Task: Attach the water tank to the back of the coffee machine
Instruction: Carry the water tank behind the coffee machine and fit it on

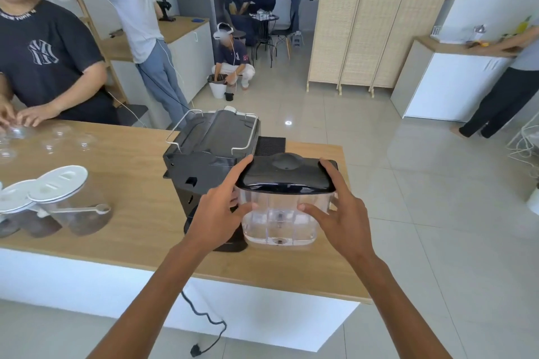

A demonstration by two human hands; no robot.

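The water tank (280, 218) is a clear plastic box with a glossy black lid, held over the wooden counter near its right end. My left hand (217, 210) grips its left side, thumb on the clear wall and fingers along the lid edge. My right hand (339, 213) grips its right side the same way. The black coffee machine (210, 151) stands on the counter with its back facing me, just left of and behind the tank. The tank's left side is close to the machine's rear; I cannot tell whether they touch.
Two clear jars with white lids (62, 204) hold brown grounds at the counter's left. Small glass cups (55, 140) lie further back, handled by a person in a dark shirt (43, 61). The machine's power cord (204, 320) hangs off the counter (131, 213) front. Other people stand around the room.
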